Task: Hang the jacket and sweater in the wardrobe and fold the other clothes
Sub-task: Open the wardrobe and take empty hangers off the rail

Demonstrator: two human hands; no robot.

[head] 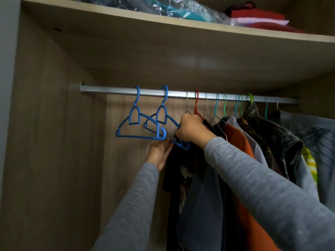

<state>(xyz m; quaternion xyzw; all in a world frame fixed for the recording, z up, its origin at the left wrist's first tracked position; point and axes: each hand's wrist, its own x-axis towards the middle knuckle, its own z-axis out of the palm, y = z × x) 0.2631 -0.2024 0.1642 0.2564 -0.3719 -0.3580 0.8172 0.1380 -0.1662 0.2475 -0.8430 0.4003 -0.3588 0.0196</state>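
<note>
Two empty blue plastic hangers hang on the metal rail [112,90] inside the wardrobe, one on the left [135,122] and one to its right [164,113]. My left hand [160,153] pinches the lower bar of the right blue hanger from below. My right hand [190,128] grips that hanger's right shoulder, next to a dark garment [174,171] hanging just behind it. The dark garment's own hanger is hidden by my right hand.
Several clothes on coloured hangers fill the rail to the right, among them an orange garment [239,142] and a dark patterned jacket [268,134]. The shelf [163,26] above holds bagged and folded clothes. The wardrobe's left wall [45,124] is close.
</note>
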